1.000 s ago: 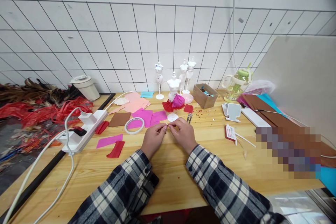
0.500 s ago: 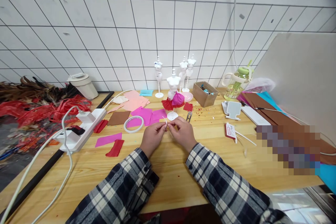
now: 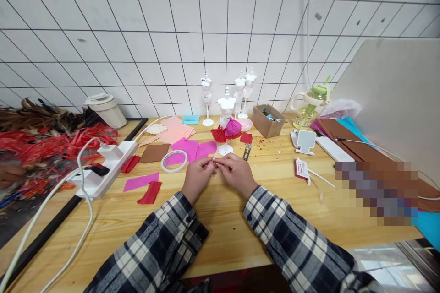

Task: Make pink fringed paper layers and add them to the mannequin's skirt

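Note:
My left hand [image 3: 196, 177] and my right hand [image 3: 237, 175] meet fingertip to fingertip over the wooden table [image 3: 220, 229]. Both pinch a small thin white piece [image 3: 214, 157], too small to name. Just beyond my fingers lie a roll of tape [image 3: 175, 161], magenta paper sheets [image 3: 192, 150], a white round base [image 3: 226, 149] and small metal snips [image 3: 246, 151]. Farther back stands a white mannequin with a red and magenta skirt [image 3: 227, 121].
A white power strip [image 3: 108, 165] with trailing cables lies at left beside red and brown feathers [image 3: 44, 139]. Red and pink paper scraps [image 3: 146, 187] lie near it. A cardboard box [image 3: 268, 120], a green bottle [image 3: 311, 105] and brown sheets [image 3: 347, 139] sit right. Tiled wall behind.
My hands stay pinched together; the small white piece has tilted upward between my fingers. The view has dipped slightly, so everything sits a little higher in frame.

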`<act>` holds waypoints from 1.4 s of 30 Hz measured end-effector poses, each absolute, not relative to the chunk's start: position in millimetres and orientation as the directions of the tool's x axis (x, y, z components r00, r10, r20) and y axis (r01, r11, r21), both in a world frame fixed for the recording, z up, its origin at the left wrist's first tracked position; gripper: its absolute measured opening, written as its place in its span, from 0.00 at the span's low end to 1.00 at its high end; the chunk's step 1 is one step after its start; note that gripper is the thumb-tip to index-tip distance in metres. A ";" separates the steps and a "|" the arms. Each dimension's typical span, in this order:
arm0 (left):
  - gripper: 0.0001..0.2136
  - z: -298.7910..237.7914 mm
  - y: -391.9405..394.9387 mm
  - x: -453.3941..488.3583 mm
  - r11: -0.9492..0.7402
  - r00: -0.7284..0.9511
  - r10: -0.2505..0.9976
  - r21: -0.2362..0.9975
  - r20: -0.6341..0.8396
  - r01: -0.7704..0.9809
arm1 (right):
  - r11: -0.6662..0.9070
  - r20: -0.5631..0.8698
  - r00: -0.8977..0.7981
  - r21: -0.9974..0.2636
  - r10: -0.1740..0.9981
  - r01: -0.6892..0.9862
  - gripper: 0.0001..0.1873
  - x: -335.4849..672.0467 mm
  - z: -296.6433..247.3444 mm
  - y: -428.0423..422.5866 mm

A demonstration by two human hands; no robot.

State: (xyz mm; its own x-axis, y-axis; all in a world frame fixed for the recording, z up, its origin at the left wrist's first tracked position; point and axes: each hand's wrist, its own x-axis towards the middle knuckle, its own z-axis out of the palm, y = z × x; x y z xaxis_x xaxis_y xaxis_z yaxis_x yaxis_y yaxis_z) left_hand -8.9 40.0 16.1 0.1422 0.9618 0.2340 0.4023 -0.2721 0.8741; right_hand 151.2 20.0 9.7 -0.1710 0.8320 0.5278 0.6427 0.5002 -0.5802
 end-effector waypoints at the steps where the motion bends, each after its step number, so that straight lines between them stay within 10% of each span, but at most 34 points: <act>1: 0.12 16.6 39.7 -8.2 -0.240 0.140 0.970 0.893 0.201 0.380 | 0.495 0.529 -0.164 -0.578 0.833 0.648 0.14 151.7 9.8 20.5; 33: 0.09 21.1 34.4 -3.1 -0.066 0.114 0.993 0.971 0.041 0.230 | 0.455 0.523 -0.191 -0.441 0.831 0.773 0.13 152.5 14.9 18.2; 42: 0.10 16.2 33.4 -2.8 -0.197 0.164 0.975 0.919 0.148 0.342 | 0.412 0.504 -0.092 -0.572 0.859 0.709 0.09 154.5 13.6 22.0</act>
